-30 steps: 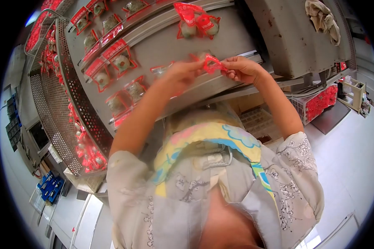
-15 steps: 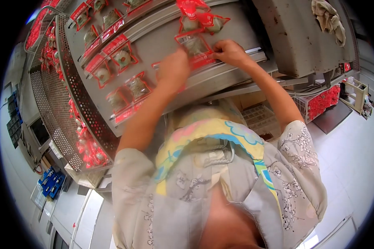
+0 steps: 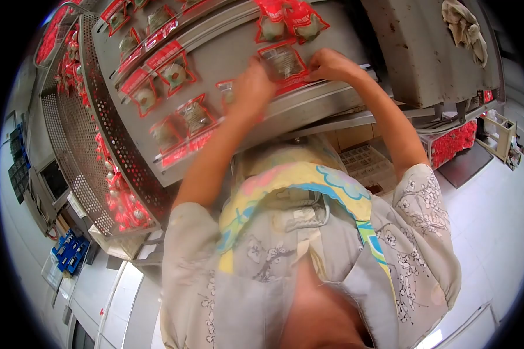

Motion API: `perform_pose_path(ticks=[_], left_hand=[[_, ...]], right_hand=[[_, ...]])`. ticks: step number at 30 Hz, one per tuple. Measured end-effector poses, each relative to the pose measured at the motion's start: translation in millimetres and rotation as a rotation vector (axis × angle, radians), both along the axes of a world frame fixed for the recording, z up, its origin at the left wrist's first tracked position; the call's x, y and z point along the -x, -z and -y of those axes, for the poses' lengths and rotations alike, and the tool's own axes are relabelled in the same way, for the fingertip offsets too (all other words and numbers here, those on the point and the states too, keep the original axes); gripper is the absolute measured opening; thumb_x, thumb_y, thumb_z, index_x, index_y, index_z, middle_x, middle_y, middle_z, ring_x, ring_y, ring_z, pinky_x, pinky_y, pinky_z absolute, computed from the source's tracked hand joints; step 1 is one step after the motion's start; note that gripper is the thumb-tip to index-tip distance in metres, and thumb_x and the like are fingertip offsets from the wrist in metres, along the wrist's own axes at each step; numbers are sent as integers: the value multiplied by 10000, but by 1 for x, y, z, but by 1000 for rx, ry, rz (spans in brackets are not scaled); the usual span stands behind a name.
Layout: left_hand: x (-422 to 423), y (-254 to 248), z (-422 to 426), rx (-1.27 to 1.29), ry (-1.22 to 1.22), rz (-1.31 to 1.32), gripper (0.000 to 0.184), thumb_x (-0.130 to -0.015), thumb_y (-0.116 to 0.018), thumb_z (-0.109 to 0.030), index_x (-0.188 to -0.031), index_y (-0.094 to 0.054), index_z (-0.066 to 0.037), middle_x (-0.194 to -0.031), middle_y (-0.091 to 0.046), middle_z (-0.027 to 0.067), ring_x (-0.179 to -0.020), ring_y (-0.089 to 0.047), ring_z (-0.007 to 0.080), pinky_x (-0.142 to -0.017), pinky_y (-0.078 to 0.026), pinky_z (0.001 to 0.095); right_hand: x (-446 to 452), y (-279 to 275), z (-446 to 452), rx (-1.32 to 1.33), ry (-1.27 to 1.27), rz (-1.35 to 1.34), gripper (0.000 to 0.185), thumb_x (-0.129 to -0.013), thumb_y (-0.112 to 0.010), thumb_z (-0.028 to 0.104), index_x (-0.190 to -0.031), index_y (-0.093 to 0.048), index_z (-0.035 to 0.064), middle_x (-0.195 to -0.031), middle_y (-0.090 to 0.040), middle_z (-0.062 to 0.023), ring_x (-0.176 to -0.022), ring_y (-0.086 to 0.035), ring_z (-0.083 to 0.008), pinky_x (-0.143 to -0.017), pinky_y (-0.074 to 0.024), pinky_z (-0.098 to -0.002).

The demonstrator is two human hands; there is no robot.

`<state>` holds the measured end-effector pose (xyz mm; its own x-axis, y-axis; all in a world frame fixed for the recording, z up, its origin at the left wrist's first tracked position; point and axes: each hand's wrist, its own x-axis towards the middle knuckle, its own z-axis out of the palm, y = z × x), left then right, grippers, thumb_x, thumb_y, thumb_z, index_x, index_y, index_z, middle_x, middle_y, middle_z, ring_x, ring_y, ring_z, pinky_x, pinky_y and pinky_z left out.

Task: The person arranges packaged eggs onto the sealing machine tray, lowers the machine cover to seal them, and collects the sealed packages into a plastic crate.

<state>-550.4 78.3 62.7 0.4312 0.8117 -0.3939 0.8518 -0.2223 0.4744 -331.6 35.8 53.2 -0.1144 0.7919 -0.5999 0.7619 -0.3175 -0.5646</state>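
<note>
A red-and-clear plastic pouch (image 3: 284, 60) with a roundish grey-green item inside lies on the metal plate, its red end toward the front bar. At its left side is my left hand (image 3: 251, 92), fingers bent and closed on the pouch's edge, slightly blurred. My right hand (image 3: 333, 65) pinches the pouch's right edge near the red end. Two more filled pouches, a left one (image 3: 271, 28) and a right one (image 3: 306, 24), lie just beyond it. Partly hidden behind my left hand is another pouch (image 3: 226, 92).
Several filled pouches line the metal plate (image 3: 206, 64) along its bars on the left. A perforated metal bin (image 3: 108, 110) beside it holds red pouches. A grey metal housing (image 3: 428, 52) with a cloth (image 3: 464, 29) stands at right. Below is a crate of red packs (image 3: 452, 143).
The view has shifted slightly. My left hand has moved a little, showing more of the pouch beside it. Both hands stay at the same pouch.
</note>
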Motion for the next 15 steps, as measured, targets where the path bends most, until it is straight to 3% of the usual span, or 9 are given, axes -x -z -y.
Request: perform_pose_path(ticks=[3, 7, 9, 15], left_hand=[[0, -1, 1, 48, -112, 79, 527, -717, -651, -175, -1183, -479, 0, -934, -649, 239, -912, -614, 416, -781, -477, 484], [6, -9, 0, -15, 43, 8, 484, -721, -622, -155, -1170, -505, -19, -933, -652, 230, -915, -615, 410, -782, -479, 479], [7, -7, -3, -29, 122, -36, 474, -720, -619, -153, -1165, -515, -28, -933, -653, 225, -914, -614, 417, -783, -479, 481], [-1, -7, -3, -41, 20, -32, 421, -713, -621, -158, -1075, -500, 18, -911, -634, 277, -885, -608, 453, -756, -483, 506]], right_hand=[[-2, -6, 2, 23, 70, -16, 285, -701, -756, 276, -807, -684, 21, -714, -648, -102, -673, -598, -209, -646, -464, -343], [-2, -2, 1, 57, 154, -163, 253, -722, -739, 275, -819, -688, 48, -737, -657, -93, -708, -611, -218, -676, -471, -352], [3, 2, 3, 10, 108, -98, 236, -737, -728, 267, -828, -686, 54, -746, -658, -86, -724, -613, -213, -684, -473, -350], [9, -3, 3, -52, 39, 29, 188, -734, -710, 239, -824, -674, 78, -753, -656, -91, -745, -620, -245, -689, -475, -367]])
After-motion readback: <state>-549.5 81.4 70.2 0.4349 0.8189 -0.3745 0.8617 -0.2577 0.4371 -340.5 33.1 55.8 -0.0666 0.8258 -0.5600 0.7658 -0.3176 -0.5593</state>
